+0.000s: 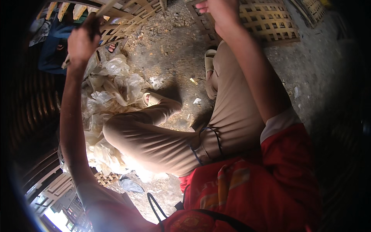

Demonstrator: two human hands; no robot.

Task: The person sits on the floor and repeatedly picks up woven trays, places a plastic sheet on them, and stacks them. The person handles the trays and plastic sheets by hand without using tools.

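The left hand (81,40) is raised and closed in a fist around a thin bamboo strip (103,8), whose long axis slants up and to the right from the fingers, over the woven lattice panel (127,15) just beyond. The right hand (216,9) reaches to a second lattice panel (270,19) at the top edge, fingers curled on its near corner, though whether they grip it I cannot tell. Bare dirt ground (170,50) lies open between the panels, with crumpled plastic sheets (108,89) crowding the left side by the bent knee (116,131).
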